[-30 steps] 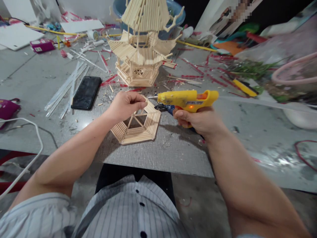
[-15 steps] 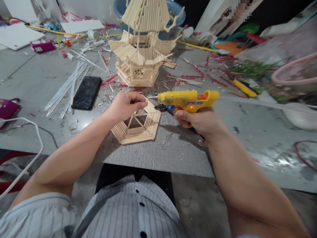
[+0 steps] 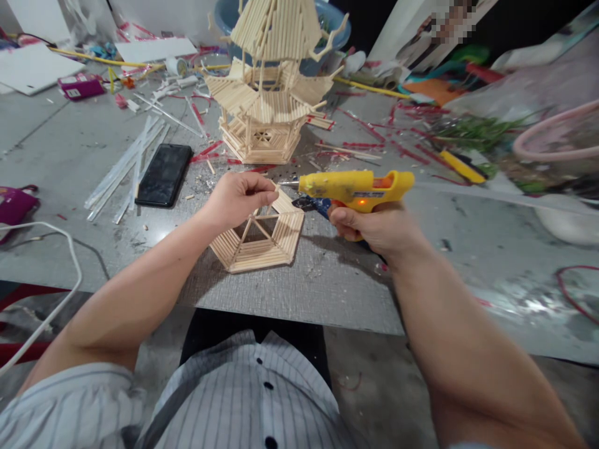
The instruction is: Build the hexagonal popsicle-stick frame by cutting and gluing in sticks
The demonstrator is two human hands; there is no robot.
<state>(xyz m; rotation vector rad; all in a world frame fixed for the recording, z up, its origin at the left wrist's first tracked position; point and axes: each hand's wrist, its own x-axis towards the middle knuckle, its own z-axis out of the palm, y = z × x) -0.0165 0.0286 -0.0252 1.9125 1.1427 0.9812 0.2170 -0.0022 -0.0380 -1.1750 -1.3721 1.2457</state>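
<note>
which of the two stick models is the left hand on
The flat hexagonal stick piece at the table's near edge, under the left hand. The tall pagoda stands farther back, untouched.

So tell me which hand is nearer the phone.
Left. The left hand is just right of the phone, on the wooden frame; the right hand holds the glue gun farther right.

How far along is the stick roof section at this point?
Done: the hexagonal stick roof piece has all its sloped panels filled. In hand: the left hand pinches its raised centre spokes, while the right hand holds the yellow glue gun, nozzle almost touching the left fingers. Left: the piece lies apart from the stick pagoda, not mounted on it.
</note>
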